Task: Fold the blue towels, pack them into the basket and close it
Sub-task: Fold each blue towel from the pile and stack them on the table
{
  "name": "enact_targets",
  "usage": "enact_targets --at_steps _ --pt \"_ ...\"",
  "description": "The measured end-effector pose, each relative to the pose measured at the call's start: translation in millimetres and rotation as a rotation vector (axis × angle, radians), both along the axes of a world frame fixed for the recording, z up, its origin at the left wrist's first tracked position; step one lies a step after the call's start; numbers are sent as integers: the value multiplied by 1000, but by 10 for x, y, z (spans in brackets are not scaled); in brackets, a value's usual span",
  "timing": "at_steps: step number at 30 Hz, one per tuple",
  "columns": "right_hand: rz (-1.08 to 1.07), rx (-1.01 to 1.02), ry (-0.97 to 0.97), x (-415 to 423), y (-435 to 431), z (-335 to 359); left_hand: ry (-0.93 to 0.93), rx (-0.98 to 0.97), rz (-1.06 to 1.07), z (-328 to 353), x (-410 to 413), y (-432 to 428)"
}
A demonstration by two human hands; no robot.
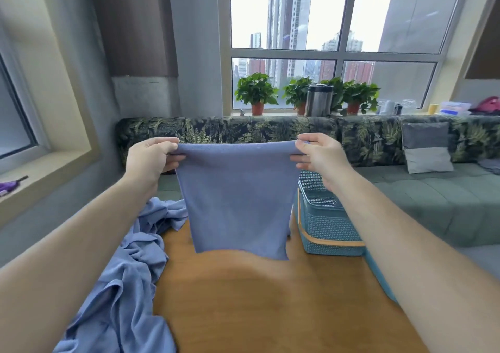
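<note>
A blue towel (238, 201) hangs in the air above the wooden table (257, 298), held up by its top edge. My left hand (151, 158) pinches its upper left corner and my right hand (316, 155) pinches its upper right corner. The towel's lower edge hovers just over the tabletop. A crumpled heap of blue towels (127, 266) lies on the table's left side. The teal lattice basket (324, 225) stands open on the right, partly behind the towel and my right forearm. A teal piece (378, 279), maybe its lid, shows under my right arm.
A sofa with a leaf-print back (216, 131) and green seat (433, 198) runs behind the table, with a grey cushion (426, 147). Potted plants (257, 93) and a steel flask (319, 99) stand on the window sill. A ledge (40, 174) is at the left.
</note>
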State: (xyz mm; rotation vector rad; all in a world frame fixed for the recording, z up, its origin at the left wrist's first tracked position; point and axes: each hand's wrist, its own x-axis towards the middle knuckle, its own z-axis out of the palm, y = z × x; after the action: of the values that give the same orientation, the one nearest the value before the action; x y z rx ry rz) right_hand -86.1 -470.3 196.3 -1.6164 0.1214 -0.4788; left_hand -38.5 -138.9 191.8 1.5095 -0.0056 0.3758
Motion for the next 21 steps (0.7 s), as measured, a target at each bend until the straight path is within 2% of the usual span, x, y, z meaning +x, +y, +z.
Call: enact_targets --at_steps 5,8,11,13,15,18,21 --pt "-136 -65 -48 -250 72 -263 -11 -81 44 -329 -218 -28" --pt "-175 -61 66 -477 93 -1003 68 -74 96 -1025 -507 -87" --pt "-179 -111 211 -811 148 -1995 223 -35 81 -1938 -839 -203" --pt "-192 -175 302 -1039 172 -2583 342 35 79 -2509 -1057 -272" --pt "-201 -273 340 -1215 192 -2960 384 157 119 -2910 -1241 -307" --pt "-243 -400 258 -1308 219 -3144 296 365 142 -3069 -1372 -287" --pt "-260 -436 221 -1276 199 -3202 228 458 124 -3066 -1359 -177"
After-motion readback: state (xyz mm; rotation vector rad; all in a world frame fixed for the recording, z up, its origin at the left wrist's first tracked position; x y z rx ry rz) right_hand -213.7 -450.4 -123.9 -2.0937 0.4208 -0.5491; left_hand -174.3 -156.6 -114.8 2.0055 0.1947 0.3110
